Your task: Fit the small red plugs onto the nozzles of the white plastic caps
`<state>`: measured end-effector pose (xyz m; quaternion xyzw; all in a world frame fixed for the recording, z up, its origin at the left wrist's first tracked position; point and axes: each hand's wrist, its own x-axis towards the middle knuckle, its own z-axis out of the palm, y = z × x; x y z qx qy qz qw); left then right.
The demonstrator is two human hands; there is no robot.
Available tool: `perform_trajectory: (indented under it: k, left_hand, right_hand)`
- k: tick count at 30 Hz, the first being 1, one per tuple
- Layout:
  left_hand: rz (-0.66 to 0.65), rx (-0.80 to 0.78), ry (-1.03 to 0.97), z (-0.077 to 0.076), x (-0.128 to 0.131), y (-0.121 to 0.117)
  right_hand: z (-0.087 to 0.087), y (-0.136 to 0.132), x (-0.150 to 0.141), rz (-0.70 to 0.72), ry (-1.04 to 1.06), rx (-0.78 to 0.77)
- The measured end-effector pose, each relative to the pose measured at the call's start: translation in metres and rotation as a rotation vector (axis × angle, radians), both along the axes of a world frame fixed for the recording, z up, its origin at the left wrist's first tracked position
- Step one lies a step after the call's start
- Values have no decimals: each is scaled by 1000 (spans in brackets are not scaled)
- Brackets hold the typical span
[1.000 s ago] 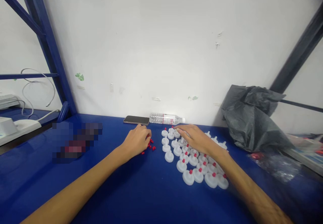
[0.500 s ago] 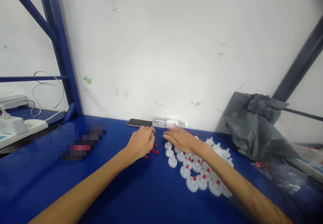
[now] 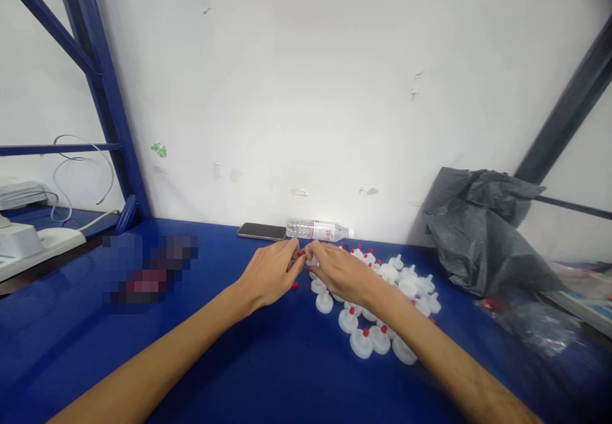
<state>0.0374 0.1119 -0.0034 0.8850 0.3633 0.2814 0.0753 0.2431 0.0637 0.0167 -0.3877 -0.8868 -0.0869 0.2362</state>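
1. Left hand [image 3: 270,274]: grip pinching a small red plastic cap [image 3: 301,254] between thumb and fingers, partly hidden.
2. Right hand [image 3: 344,274]: grip pinching a white round spouted plastic piece [image 3: 312,261], mostly covered by fingers, close against the red cap, above the blue smooth-topped bench [image 3: 239,360]. Contact between the two: cannot tell.
3. Handling, judged: both light, stiff, a bit slick, not fragile; take the white piece by its rim, the cap by its sides.
4. Loose red plastic caps [image 3: 295,285]: tiny, on the bench below left fingertips.
5. White, slightly translucent disc-shaped spouted pieces [image 3: 361,343]: clustered under and right of right hand; some spouts red-tipped, others bare.
6. Behind: clear ribbed plastic bottle [image 3: 301,229] on its side, beside dark flat phone [image 3: 262,231].
7. Right: crumpled grey plastic bag [image 3: 478,233].
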Motion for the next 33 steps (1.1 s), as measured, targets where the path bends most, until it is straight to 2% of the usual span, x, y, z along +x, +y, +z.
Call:
perform_trajectory:
  k: [5,9,12,15,18,22,28,30,33]
  left_hand:
    - [-82,-26,-24,1,1,-1]
    - [-134,-169,-308,7,2,-5]
    - [-119,-204,-445,14,-1,-8]
    - [10,-44,-275,17,-6,-4]
    - [122,45,-34,13,-8,4]
    - [105,17,78,3,-7,12]
    - [94,-6,184,-1,-5,14]
    - [103,-14,212,-2,-6,16]
    - [120,-25,249,-3,-9,19]
  right_hand:
    - [2,-2,-5,13,14,5]
    - [7,4,6,-28,20,17]
    - [10,13,30,-161,54,37]
    - [12,18,49,-272,102,29]
    - [12,16,50,-263,103,-19]
    - [10,10,37,-236,68,-140]
    - [6,5,28,-286,-10,-523]
    - [4,5,27,-279,-28,-579]
    - [5,6,31,-293,-22,-578]
